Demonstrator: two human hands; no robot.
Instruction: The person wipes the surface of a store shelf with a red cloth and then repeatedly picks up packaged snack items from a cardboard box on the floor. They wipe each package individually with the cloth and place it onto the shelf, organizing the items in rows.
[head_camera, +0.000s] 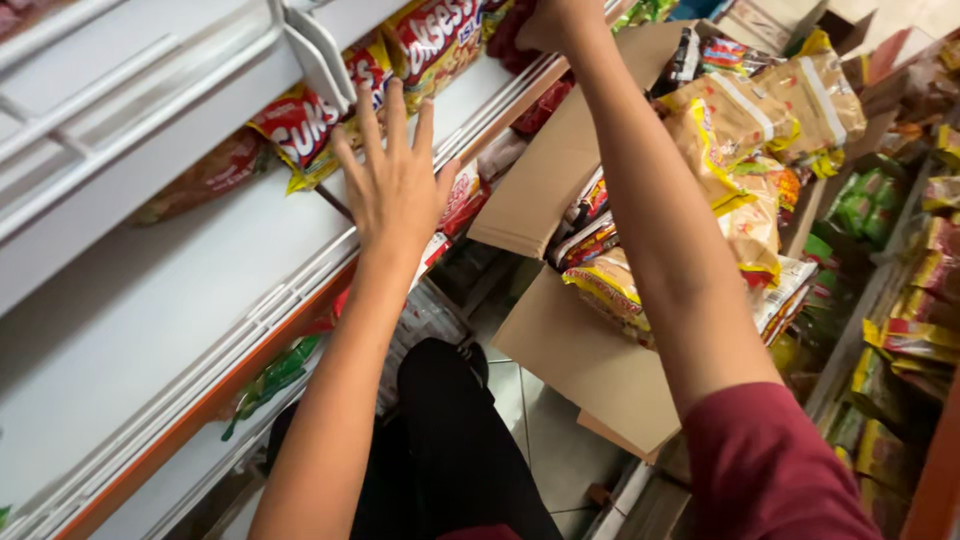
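left hand (395, 185) spread flat by light, crinkly snack bags (300, 130); best pinched at edges. right hand (550, 22) grips something dark above.

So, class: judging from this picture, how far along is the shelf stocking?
Done: a few red-and-yellow snack bags lie on the white shelf. In hand: the left hand is spread on the shelf; the right hand reaches up, its grasp out of sight. Left: the cardboard box holds many packets.
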